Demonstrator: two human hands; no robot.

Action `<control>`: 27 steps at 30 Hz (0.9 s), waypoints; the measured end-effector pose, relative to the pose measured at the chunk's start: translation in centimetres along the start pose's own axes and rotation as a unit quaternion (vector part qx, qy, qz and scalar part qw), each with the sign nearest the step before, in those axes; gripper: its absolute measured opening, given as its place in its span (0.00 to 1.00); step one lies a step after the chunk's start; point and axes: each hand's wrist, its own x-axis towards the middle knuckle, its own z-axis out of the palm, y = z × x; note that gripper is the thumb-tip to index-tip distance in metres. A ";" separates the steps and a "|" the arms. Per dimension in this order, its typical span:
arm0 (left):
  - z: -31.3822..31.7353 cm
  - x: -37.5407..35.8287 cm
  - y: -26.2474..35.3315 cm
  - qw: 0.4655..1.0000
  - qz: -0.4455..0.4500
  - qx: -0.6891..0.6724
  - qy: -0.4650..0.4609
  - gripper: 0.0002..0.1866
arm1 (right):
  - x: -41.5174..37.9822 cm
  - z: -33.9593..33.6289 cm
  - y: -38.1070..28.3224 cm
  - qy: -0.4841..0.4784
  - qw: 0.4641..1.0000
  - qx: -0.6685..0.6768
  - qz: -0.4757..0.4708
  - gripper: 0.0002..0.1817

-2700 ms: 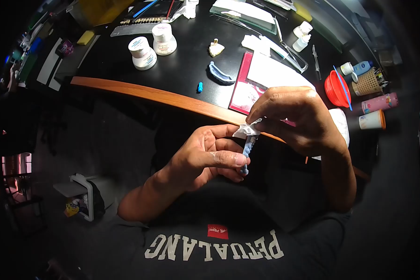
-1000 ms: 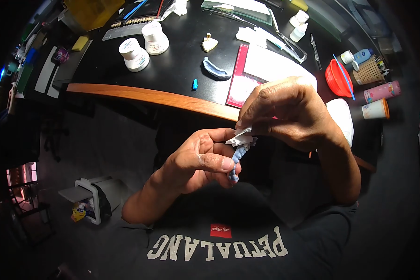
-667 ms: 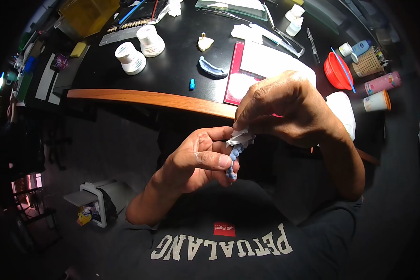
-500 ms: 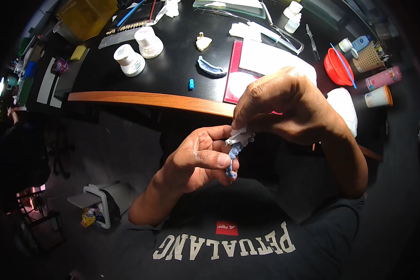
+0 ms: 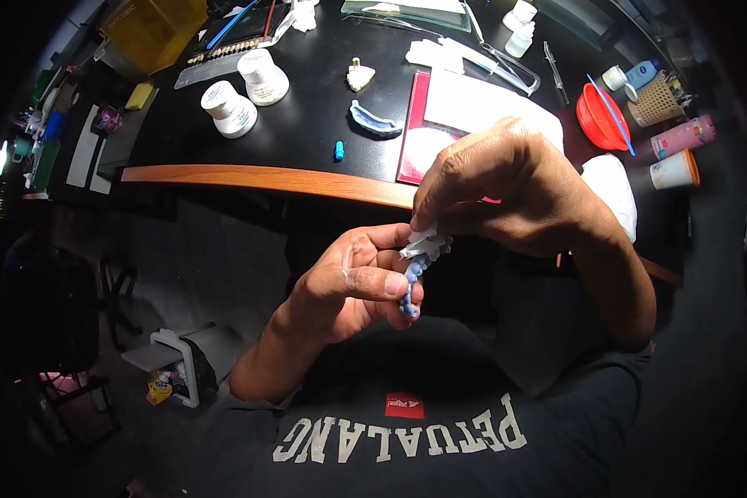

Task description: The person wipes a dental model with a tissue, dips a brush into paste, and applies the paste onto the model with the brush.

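Matt blue dental model (image 5: 412,276); crumpled white tissue (image 5: 426,243); glossy wood table edge (image 5: 266,178).

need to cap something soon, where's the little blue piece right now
In the head view, the small blue piece lies left of the red-edged board, near the table's wooden edge.

Dark short-sleeved T-shirt (image 5: 465,365) — charcoal, perhaps — with pale block letters (image 5: 400,442), "PETUALANG", and a red patch (image 5: 404,406)
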 end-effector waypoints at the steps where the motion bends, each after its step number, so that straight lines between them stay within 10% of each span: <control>1: -0.1 0.0 0.0 1.000 -0.001 -0.001 -0.001 0.30 | 0.0 0.0 0.1 0.000 1.000 -0.004 -0.003 0.05; 5: -0.1 -0.1 -0.1 1.000 0.001 -0.006 -0.003 0.30 | -0.1 0.0 -0.2 0.003 1.000 0.006 0.021 0.06; 16: -0.4 -0.1 -3.2 0.936 0.218 0.240 0.140 0.30 | -4.8 7.1 1.6 0.393 0.896 0.179 0.100 0.06; 27: -1.1 0.0 -4.6 0.934 0.276 0.208 0.091 0.33 | -3.8 12.7 2.1 0.493 0.840 0.214 0.077 0.05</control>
